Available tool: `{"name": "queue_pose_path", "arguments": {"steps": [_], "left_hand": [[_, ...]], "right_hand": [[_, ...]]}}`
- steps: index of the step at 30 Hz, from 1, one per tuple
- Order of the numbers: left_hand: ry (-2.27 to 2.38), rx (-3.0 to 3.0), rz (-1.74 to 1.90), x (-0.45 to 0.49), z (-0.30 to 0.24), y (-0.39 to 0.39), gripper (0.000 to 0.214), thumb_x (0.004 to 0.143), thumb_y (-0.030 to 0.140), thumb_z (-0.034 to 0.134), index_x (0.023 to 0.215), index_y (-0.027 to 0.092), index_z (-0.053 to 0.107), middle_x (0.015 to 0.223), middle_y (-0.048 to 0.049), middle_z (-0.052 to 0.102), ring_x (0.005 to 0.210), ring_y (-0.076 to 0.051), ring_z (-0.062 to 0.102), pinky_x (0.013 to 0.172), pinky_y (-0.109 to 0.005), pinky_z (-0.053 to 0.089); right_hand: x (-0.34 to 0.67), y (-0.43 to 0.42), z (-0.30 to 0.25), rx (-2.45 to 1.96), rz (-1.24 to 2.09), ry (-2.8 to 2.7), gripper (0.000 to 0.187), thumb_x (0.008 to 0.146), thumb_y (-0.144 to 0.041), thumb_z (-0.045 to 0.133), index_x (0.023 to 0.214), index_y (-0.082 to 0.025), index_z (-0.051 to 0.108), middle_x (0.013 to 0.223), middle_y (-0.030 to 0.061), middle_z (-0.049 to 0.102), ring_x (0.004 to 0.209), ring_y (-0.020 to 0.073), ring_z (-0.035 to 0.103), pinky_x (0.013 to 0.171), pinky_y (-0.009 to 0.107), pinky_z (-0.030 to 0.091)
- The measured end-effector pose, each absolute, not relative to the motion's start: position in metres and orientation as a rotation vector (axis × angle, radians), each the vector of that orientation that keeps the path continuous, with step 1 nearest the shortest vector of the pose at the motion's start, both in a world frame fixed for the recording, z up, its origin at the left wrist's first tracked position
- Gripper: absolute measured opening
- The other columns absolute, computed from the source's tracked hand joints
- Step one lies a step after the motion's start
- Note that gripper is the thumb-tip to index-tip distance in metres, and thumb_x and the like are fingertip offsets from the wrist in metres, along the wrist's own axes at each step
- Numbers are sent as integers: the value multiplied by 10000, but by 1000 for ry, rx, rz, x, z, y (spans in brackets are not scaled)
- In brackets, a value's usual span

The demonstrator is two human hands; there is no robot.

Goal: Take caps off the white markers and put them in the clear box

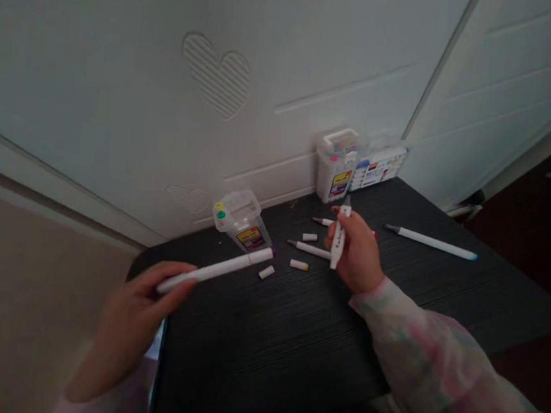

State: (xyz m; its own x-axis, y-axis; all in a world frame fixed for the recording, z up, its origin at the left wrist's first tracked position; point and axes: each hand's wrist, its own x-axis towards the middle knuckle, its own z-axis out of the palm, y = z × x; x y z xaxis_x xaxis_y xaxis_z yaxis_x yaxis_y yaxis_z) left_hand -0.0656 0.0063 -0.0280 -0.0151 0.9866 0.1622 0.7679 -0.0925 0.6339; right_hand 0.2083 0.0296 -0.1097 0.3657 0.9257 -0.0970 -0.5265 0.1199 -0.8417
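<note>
My left hand [139, 304] is closed round one end of a long white marker [224, 267], which points up and right over the dark table [293, 336]. My right hand [358, 252] grips another white marker [339, 238], held nearly upright above the table's far part. Just beyond my right hand lie two uncapped markers [308, 248] and several loose white caps [266, 272]. Further right a long white marker with a pale blue end [431, 242] rests on the table.
A clear plastic box with a green dot [241, 219] lies tipped against the white wall. A taller clear marker case [337, 164] and a flat pack of markers [380, 166] stand at the table's back edge. Dark floor shows at the right.
</note>
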Motion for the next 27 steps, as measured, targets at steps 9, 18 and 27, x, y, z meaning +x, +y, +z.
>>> {"name": "queue_pose_path", "arguments": {"steps": [9, 18, 27], "left_hand": [[1708, 1549, 800, -19, -119, 31, 274, 627, 382, 621, 807, 178, 656, 761, -14, 663, 652, -165, 567, 624, -269, 418], [1626, 1358, 897, -35, -139, 34, 273, 578, 339, 679, 753, 157, 574, 625, 23, 589, 514, -102, 500, 496, -225, 382], [1245, 851, 1146, -22, -116, -3, 271, 538, 179, 738, 775, 166, 607, 719, 19, 646, 665, -87, 592, 608, -172, 467]], "right_hand": [[208, 36, -119, -907, 1195, -389, 163, 691, -309, 550, 778, -172, 527, 449, -63, 447, 381, 66, 363, 354, 178, 276], [202, 35, -125, -922, 1318, -390, 170, 703, -296, 568, 810, -164, 555, 477, -48, 491, 401, 65, 395, 363, 171, 300], [189, 25, -120, -855, 1487, -403, 182, 691, -312, 606, 777, -185, 508, 539, -64, 514, 405, 46, 411, 367, 155, 329]]}}
